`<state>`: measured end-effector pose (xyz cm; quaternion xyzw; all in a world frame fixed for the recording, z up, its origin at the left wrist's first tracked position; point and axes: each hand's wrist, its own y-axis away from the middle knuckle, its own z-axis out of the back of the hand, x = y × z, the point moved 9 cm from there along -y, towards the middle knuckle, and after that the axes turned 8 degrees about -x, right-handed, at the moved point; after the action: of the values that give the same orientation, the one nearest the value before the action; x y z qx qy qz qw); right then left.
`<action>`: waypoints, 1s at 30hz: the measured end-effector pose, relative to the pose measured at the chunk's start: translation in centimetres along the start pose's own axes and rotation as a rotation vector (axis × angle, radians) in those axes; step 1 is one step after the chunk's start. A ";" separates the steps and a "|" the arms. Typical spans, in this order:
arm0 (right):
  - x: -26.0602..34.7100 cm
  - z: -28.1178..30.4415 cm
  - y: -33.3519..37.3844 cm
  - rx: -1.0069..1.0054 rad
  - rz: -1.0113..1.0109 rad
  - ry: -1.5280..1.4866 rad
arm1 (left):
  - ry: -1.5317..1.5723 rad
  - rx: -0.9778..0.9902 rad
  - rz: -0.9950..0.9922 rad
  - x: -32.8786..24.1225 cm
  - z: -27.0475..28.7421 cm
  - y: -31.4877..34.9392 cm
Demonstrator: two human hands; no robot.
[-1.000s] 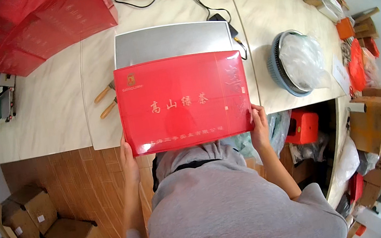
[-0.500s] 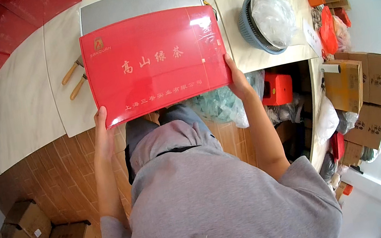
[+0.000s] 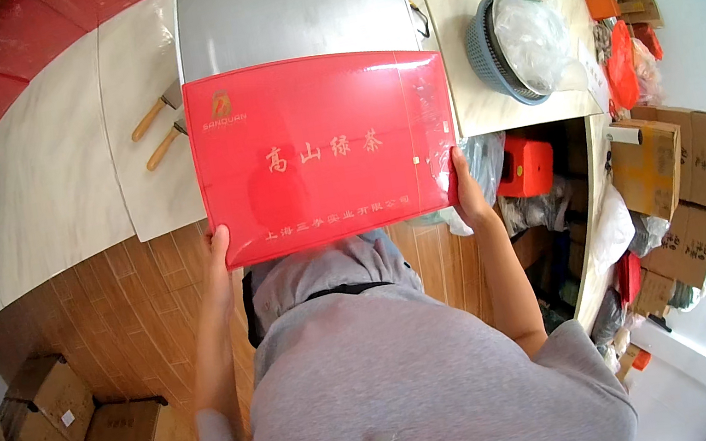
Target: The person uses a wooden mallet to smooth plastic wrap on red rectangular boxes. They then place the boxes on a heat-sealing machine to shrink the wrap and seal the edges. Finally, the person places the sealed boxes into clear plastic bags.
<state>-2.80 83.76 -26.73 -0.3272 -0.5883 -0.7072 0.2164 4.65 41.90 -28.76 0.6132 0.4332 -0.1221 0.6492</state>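
Observation:
A wide red gift box (image 3: 320, 193) with gold lettering and a glossy, film-like surface is held up between my two hands. My left hand (image 3: 219, 247) grips its lower left corner, thumb on the top face. On the opposite side my right hand (image 3: 469, 192) holds the edge near the lower right corner. Fingers under the box are hidden. Beyond its far edge a flat grey metal plate (image 3: 292, 20) shows on the table, partly covered from view by the box. Left of the plate lie two wooden-handled tools (image 3: 165, 147), their tips hidden.
Red boxes (image 3: 18, 57) are stacked on the marbled table (image 3: 64, 110) at far left. A blue basket (image 3: 485, 58) with clear plastic stands right. Below it, a shelf holds a red-orange container (image 3: 527, 165). Cardboard boxes (image 3: 128, 436) sit on the floor at lower left; others line the right wall.
The red box has come nearer my body and lies more level, so more of the grey plate shows. Both hands keep their grip. The whole view has shifted slightly.

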 end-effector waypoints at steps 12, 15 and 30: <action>7.5 -5.2 1.5 0.217 0.179 0.092 | 0.307 0.093 -0.189 -0.4 2.8 1.3; 14.0 -13.5 7.3 0.412 0.394 0.181 | 0.477 0.082 -0.231 1.9 5.9 3.8; 18.8 -61.8 30.2 1.016 1.912 0.882 | 0.655 -0.356 -0.366 3.5 16.1 3.1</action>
<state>-7.86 18.60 1.80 -0.2384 -0.1914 0.0081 0.9521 15.47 29.38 -31.13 0.4104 0.7332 0.0428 0.5405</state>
